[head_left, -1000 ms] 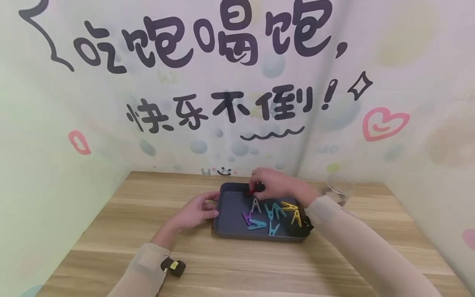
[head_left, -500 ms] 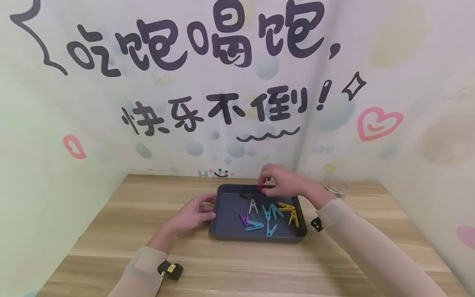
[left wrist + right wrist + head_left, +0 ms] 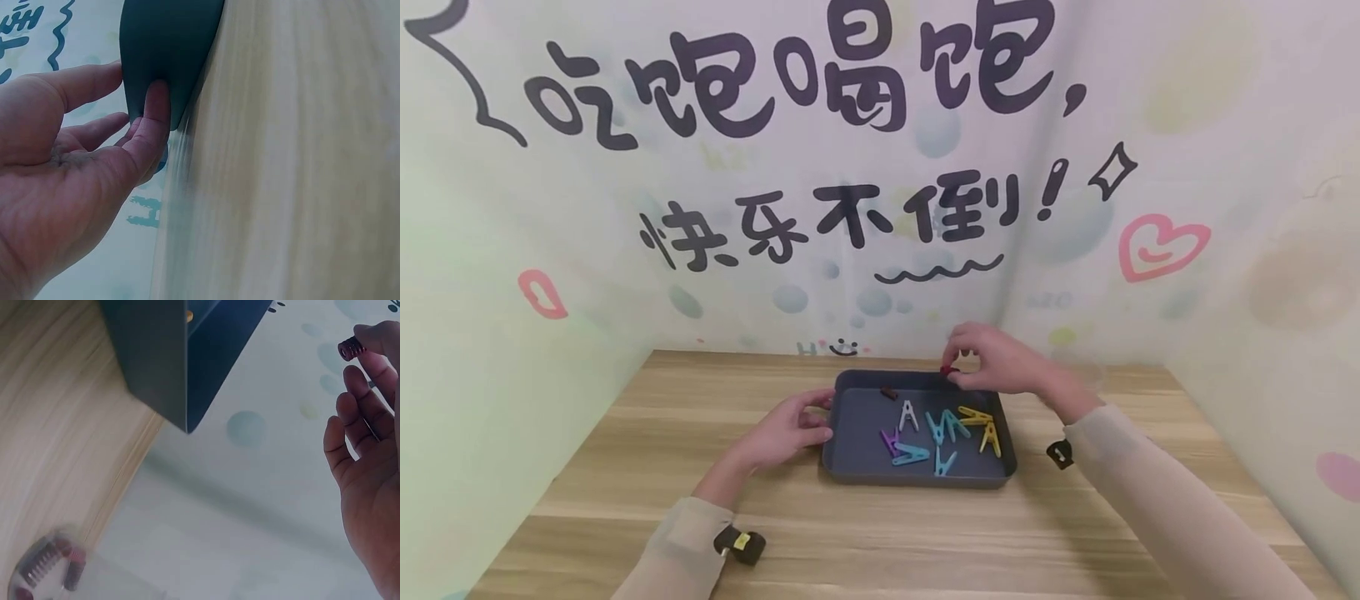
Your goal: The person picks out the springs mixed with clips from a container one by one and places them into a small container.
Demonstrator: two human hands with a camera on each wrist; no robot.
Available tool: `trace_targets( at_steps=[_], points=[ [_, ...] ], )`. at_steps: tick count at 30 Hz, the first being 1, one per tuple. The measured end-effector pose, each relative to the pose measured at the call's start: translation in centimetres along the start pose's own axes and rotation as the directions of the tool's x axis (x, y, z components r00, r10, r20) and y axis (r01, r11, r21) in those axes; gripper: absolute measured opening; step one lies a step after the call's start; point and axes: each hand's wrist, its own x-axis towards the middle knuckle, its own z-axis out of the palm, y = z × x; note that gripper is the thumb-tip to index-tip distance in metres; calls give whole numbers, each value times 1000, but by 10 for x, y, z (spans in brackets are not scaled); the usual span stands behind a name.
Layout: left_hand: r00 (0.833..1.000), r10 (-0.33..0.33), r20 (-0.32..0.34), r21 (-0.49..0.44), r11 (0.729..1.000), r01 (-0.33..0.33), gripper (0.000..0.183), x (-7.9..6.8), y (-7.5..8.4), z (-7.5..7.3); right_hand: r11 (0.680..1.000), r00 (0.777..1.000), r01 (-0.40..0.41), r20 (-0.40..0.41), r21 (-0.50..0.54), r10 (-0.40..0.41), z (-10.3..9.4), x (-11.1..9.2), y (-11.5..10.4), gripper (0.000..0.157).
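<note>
A dark grey tray [image 3: 917, 480] stands on the table with several small clothespins in it: a white one [image 3: 908, 416], a purple one [image 3: 891, 442], blue ones [image 3: 912, 454] and yellow ones [image 3: 991, 438]. At its back left lies a small dark brown piece [image 3: 889, 392]. My left hand [image 3: 786, 433] touches the tray's left end with its fingertips; in the left wrist view the fingers [image 3: 156, 106] rest against the outer wall. Above the tray's back right corner, my right hand [image 3: 996, 360] pinches a small dark red ridged cylinder [image 3: 351, 348] between thumb and forefinger.
Right of the tray stands a clear container [image 3: 1081, 371], faint in the head view. In the right wrist view, several dark red ridged pieces [image 3: 47, 565] show in it. A printed wall cloth [image 3: 760, 308] closes off the table's back edge.
My right hand has lifted from the tray's back and moved right with the red cylinder, uncovering the brown piece. My left hand has stayed at the tray's left end.
</note>
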Motion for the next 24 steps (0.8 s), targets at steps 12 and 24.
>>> trace_targets(
  at_steps=[12,24],
  points=[
    [1000,2,0,-16,1000,-2,66,-1,2,0,995,994,-94,-62,12,95,-16,-25,14,13],
    [1000,-7,-8,-2,1000,7,65,-1,3,1,974,970,-225,-97,9,225,-33,-57,29,15]
  ],
)
